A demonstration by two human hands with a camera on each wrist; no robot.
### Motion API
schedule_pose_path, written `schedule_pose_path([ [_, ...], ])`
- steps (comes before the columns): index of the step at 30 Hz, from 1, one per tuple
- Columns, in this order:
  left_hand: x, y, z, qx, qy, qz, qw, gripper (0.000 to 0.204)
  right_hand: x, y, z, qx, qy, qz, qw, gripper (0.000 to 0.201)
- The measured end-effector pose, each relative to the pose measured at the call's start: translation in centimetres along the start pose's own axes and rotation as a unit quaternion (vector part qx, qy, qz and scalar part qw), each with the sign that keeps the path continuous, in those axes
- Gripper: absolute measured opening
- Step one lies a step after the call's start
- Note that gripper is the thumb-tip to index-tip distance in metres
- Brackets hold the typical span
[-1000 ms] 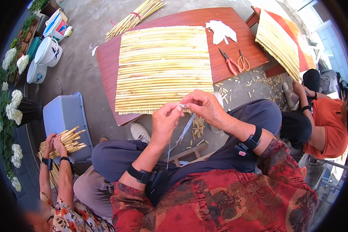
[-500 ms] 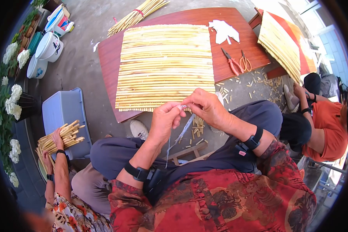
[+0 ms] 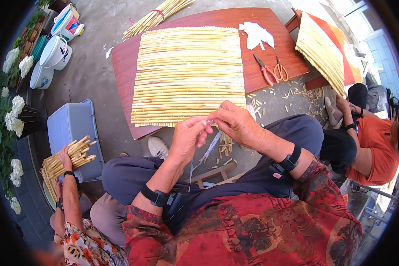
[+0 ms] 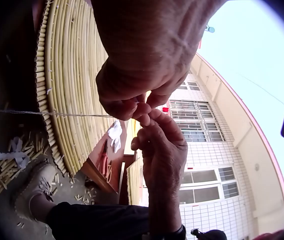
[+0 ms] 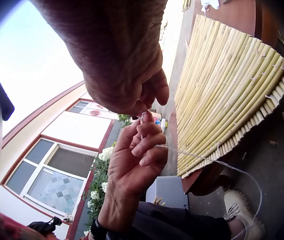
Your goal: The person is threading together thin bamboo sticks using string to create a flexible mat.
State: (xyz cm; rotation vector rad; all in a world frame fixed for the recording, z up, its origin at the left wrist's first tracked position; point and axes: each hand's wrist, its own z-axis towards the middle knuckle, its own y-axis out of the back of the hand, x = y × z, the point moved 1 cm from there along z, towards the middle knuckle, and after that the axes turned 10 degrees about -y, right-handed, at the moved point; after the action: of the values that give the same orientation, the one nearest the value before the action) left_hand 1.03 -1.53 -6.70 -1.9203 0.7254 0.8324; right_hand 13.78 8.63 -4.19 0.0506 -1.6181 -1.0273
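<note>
My left hand (image 3: pixel 187 136) and right hand (image 3: pixel 241 127) meet in front of the near edge of a mat of pale reed sticks (image 3: pixel 188 75). Thumb and forefinger of each pinch a pale plastic twine (image 3: pixel 212 146), fingertips nearly touching. The twine's loose tails hang towards my lap. In the right wrist view a thin strand of the twine (image 5: pixel 197 155) runs from the left fingers and curves down past the mat. The left wrist view shows the strand stretching sideways across the mat; the pinched bit is mostly hidden by the fingers.
The mat lies on a reddish wooden table (image 3: pixel 122 80) with pliers (image 3: pixel 266 71), scissors (image 3: pixel 280 70) and a white cloth (image 3: pixel 256 35). Cut stick pieces (image 3: pixel 226 146) litter the floor. On the left, a person holds a stick bundle (image 3: pixel 75 155) by a grey bin (image 3: pixel 71 119); another person sits right.
My hands stay together on the twine, with small shifts of the fingers. The person on the left has lowered one hand along the stick bundle.
</note>
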Motion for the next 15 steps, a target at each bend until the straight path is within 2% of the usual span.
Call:
schedule_pose_path([
  [9,0.06,0.04,0.03,-0.005,0.004,0.025,1.000,0.013,-0.21,-0.17,-0.02,0.004,0.001,-0.016,1.000,0.021],
  [12,-0.10,-0.03,0.01,0.000,-0.007,0.049,0.999,0.013,-0.12,0.06,0.14,0.015,-0.020,0.028,0.999,0.017],
  [13,-0.09,-0.07,-0.04,-0.001,-0.007,0.048,0.999,0.013,0.00,0.10,0.20,0.053,-0.140,0.147,0.978,0.013],
  [14,-0.11,-0.13,-0.09,0.003,-0.019,0.074,0.997,0.013,0.06,0.05,0.20,0.091,-0.256,0.262,0.926,0.012],
  [15,-0.13,-0.20,-0.15,0.007,-0.031,0.100,0.995,0.013,0.12,0.12,0.29,0.091,-0.256,0.262,0.926,0.012],
])
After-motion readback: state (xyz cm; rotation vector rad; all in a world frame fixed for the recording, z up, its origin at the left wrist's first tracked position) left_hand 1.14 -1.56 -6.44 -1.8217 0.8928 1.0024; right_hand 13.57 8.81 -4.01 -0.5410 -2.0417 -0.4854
